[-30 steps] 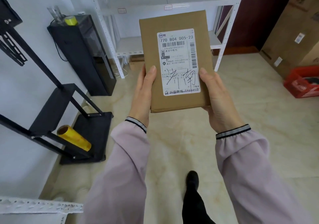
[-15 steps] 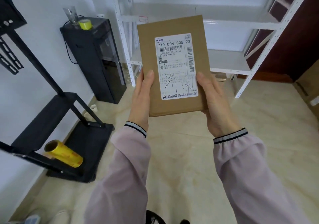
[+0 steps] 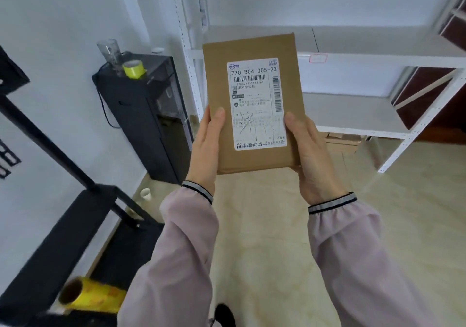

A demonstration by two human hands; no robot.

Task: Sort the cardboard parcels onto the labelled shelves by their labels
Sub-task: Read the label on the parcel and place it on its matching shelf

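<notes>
I hold the cardboard parcel [image 3: 254,104] upright in front of me with both hands, its white shipping label [image 3: 256,103] facing me; the top line reads 770 B04 005-23, with handwriting scrawled across the lower part. My left hand [image 3: 205,150] grips the parcel's lower left edge, thumb pressed flat on the front beside the label, and my right hand [image 3: 311,155] grips the lower right edge the same way; the rest of my fingers curl behind the cardboard, out of sight. The parcel is in the air, touching nothing but my hands. Behind it stands the white shelf rack [image 3: 353,114], with a small pink-edged tag [image 3: 318,58] on the front lip of the upper shelf; its writing is too blurred to read. To the left is a black cabinet [image 3: 148,114] with a roll of yellow tape [image 3: 133,69] on top, and a yellow roll [image 3: 93,297] lies on the black stand [image 3: 63,238] at lower left.
</notes>
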